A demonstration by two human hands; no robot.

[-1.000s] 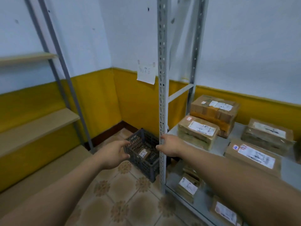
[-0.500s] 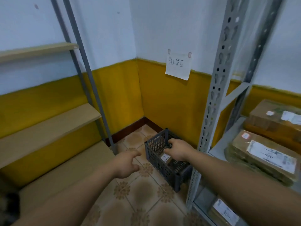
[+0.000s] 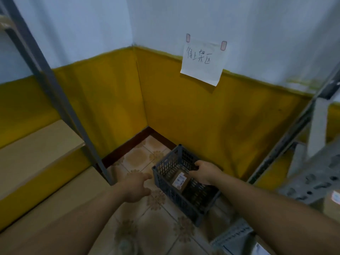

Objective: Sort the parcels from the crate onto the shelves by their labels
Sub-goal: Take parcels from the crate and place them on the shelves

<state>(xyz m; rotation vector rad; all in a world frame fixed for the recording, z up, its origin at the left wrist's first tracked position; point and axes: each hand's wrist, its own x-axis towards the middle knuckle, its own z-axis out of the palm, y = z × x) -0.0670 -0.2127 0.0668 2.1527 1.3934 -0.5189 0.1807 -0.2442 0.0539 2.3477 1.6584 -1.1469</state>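
A dark grey plastic crate stands on the tiled floor in the corner. One small brown parcel with a white label lies flat inside it. My right hand reaches down into the crate, fingers bent, thumb close to the parcel's right edge; no grip on it shows. My left hand hovers just left of the crate with relaxed, spread fingers and holds nothing.
Wooden shelves on a grey frame post fill the left side. A perforated metal rack post stands at the right, with a boxed parcel behind it. A handwritten paper sign hangs on the wall above the crate.
My view swung left and down from the right rack to the corner. My right hand left the rack post and went into the crate; my left hand came closer to the crate's left side.
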